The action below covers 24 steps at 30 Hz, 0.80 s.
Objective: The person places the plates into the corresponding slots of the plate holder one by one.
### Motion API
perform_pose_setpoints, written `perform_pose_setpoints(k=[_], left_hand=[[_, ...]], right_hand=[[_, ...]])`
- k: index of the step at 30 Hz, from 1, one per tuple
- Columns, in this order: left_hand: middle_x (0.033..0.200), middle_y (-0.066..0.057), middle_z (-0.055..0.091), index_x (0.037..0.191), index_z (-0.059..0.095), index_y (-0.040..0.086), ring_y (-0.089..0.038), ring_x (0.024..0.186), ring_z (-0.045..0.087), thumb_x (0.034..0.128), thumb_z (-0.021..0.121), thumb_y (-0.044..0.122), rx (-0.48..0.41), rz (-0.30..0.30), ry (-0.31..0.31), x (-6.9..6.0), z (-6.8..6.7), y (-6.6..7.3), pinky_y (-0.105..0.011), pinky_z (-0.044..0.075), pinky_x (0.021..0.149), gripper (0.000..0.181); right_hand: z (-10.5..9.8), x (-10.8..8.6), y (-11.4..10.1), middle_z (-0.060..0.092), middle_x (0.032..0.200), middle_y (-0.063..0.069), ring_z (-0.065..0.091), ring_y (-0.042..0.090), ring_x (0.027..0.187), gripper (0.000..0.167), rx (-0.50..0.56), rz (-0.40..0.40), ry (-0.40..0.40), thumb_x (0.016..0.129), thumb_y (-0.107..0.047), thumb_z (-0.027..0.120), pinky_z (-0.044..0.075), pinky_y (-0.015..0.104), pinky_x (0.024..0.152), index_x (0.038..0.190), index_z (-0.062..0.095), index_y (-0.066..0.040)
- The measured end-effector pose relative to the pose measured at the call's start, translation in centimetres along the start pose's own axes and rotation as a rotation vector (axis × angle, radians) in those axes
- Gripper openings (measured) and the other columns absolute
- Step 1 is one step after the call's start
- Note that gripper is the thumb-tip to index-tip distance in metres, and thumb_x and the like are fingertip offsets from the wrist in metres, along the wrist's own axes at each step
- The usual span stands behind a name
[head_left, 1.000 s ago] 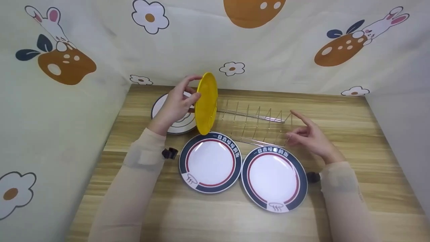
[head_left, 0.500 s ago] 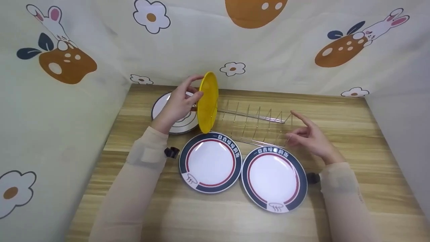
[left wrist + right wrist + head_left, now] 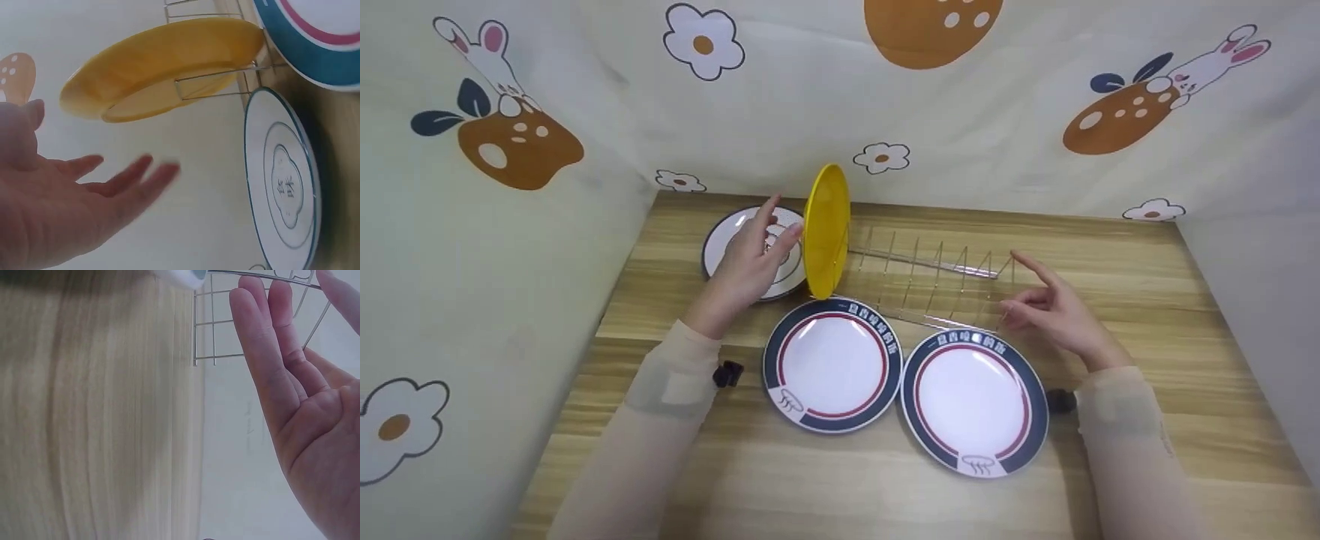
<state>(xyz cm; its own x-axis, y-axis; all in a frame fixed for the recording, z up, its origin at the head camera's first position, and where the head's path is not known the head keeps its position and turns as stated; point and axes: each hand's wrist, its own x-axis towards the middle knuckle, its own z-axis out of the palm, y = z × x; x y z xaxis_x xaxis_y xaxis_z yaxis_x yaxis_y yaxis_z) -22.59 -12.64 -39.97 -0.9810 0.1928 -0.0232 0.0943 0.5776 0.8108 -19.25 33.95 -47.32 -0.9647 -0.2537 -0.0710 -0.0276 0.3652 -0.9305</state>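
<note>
The yellow plate stands upright in the left end of the wire rack. Just left of it is my left hand, fingers spread and holding nothing; the left wrist view shows a gap between this hand and the yellow plate. Below that hand a white plate with a dark rim lies flat, partly covered. My right hand holds the rack's right end by its wires, index finger at the back, thumb at the front. In the right wrist view, its fingers lie against the wires.
Two white plates with dark blue rims, a left one and a right one, lie side by side in front of the rack. A patterned cloth hangs behind the wooden table.
My left hand has let go of the yellow plate and moved back to the left and down. The plate remains upright in the rack. The right hand has kept its place.
</note>
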Motion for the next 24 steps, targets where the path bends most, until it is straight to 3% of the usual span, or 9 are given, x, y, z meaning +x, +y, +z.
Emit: perform_pose_setpoints(k=[3, 5, 9, 16, 24], left_hand=[[0.174, -0.015, 0.003, 0.166, 0.005, 0.039, -0.043, 0.160, 0.008, 0.0985, 0.037, 0.075, 0.103, -0.032, -0.024, -1.2, 0.1, -0.7, -0.075, 0.027, 0.116, 0.083], [0.175, -0.013, -0.008, 0.165, 0.004, 0.043, -0.043, 0.160, -0.003, 0.0975, 0.035, 0.078, 0.143, -0.055, -0.041, -1.8, 0.2, -1.1, -0.078, 0.021, 0.116, 0.082], [0.174, -0.014, -0.012, 0.166, 0.006, 0.038, -0.044, 0.159, -0.009, 0.0968, 0.034, 0.079, 0.182, -0.083, -0.053, -2.3, 0.0, -2.5, -0.078, 0.013, 0.118, 0.085], [0.170, -0.023, -0.020, 0.167, 0.006, 0.027, -0.051, 0.155, -0.020, 0.0964, 0.045, 0.074, 0.284, -0.222, -0.061, -2.2, -0.1, -5.5, -0.078, 0.006, 0.120, 0.093], [0.166, -0.036, -0.015, 0.167, 0.007, 0.010, -0.057, 0.154, -0.013, 0.1004, 0.050, 0.061, 0.391, -0.325, 0.074, -1.9, -1.4, -9.7, -0.074, -0.001, 0.123, 0.094]], right_hand=[[0.0, -0.1, 0.0, 0.072, 0.100, 0.030, 0.076, 0.035, 0.082, 0.086, 0.005, 0.002, -0.008, 0.097, -0.007, 0.070, 0.065, 0.045, 0.078, 0.165, 0.022, -0.028], [0.1, -0.1, 0.0, 0.071, 0.101, 0.031, 0.076, 0.035, 0.083, 0.086, 0.012, -0.002, -0.014, 0.097, -0.007, 0.070, 0.065, 0.046, 0.079, 0.166, 0.021, -0.027], [0.1, 0.0, -0.1, 0.070, 0.102, 0.033, 0.076, 0.037, 0.084, 0.086, 0.011, -0.004, -0.011, 0.098, -0.009, 0.071, 0.064, 0.046, 0.079, 0.166, 0.021, -0.027], [-0.3, -0.5, 0.1, 0.073, 0.101, 0.028, 0.077, 0.032, 0.083, 0.085, 0.008, -0.005, -0.011, 0.098, -0.012, 0.070, 0.065, 0.044, 0.078, 0.166, 0.021, -0.030], [0.1, 0.0, 0.1, 0.074, 0.101, 0.024, 0.078, 0.028, 0.083, 0.084, 0.032, -0.026, -0.026, 0.098, -0.013, 0.071, 0.065, 0.042, 0.077, 0.166, 0.022, -0.028]])
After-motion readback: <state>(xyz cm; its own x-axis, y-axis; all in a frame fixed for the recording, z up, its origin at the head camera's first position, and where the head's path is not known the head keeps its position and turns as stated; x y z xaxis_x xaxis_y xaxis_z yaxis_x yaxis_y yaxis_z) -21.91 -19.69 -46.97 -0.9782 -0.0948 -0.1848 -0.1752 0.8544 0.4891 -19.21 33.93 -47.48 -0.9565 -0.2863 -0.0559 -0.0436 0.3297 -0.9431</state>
